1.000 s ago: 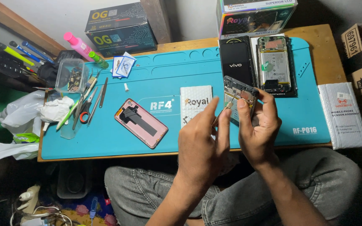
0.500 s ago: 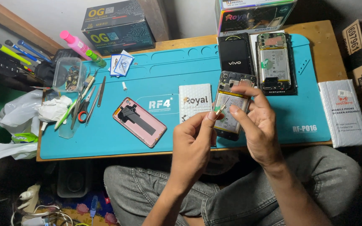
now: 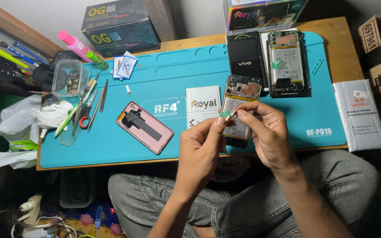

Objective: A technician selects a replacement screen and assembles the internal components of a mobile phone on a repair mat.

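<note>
Compared with half a second ago, the opened phone (image 3: pixel 238 110) lies in much the same spot at the centre of the frame, on the blue mat (image 3: pixel 164 66) covering the table (image 3: pixel 331 26), its exposed battery side up. The left hand (image 3: pixel 201 152) and right hand (image 3: pixel 267 132) have drawn closer over its lower half: the fingertips of both now meet and pinch a small, thin strip (image 3: pixel 231 114) just above the battery, where earlier they sat slightly apart. The remaining fingers of each hand are curled in. The pink back cover (image 3: pixel 145 127) to the left, the white packet (image 3: pixel 203 105) beside the phone and the dark screen (image 3: pixel 244 55) above have not shifted.
</note>
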